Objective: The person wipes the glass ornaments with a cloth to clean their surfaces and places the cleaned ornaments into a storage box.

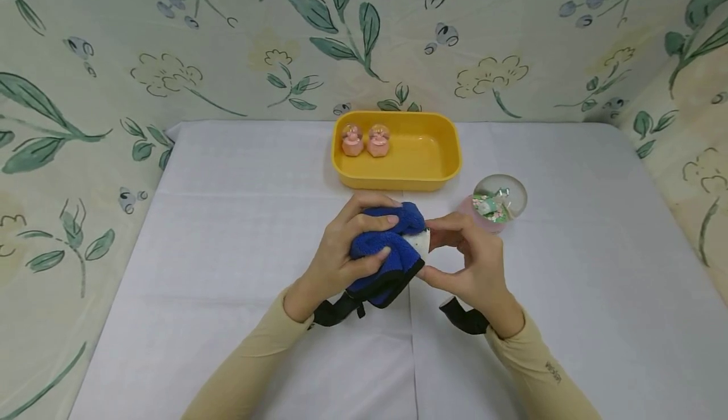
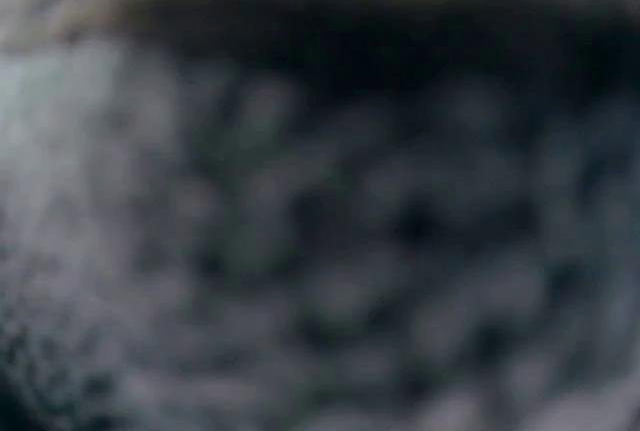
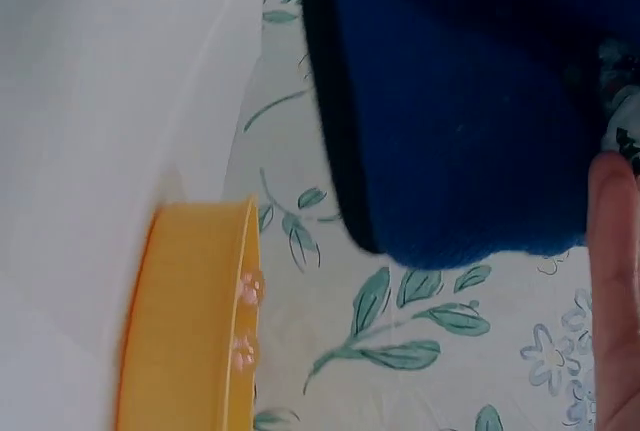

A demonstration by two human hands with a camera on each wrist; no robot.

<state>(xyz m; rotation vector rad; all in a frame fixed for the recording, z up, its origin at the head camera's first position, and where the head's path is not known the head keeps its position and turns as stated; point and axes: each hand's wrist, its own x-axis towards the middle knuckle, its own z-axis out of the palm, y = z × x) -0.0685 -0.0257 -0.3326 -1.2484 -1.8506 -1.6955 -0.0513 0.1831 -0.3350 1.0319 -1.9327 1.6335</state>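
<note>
In the head view, my left hand grips a blue cloth with black edging, wrapped around a white object. Only one white end pokes out on the right; the cloth hides the rest, and I cannot tell its kind. Thumb and fingers of my right hand pinch that end. In the right wrist view the cloth hangs large, with a finger beside a pale, glossy part of the object at the right edge. A dark, blurred surface fills the left wrist view.
Behind the hands stands a yellow tray with two small pink snow globes at its left end. A larger snow globe on a pink base is just beyond the right hand. White cloth covers the table, with a floral curtain behind.
</note>
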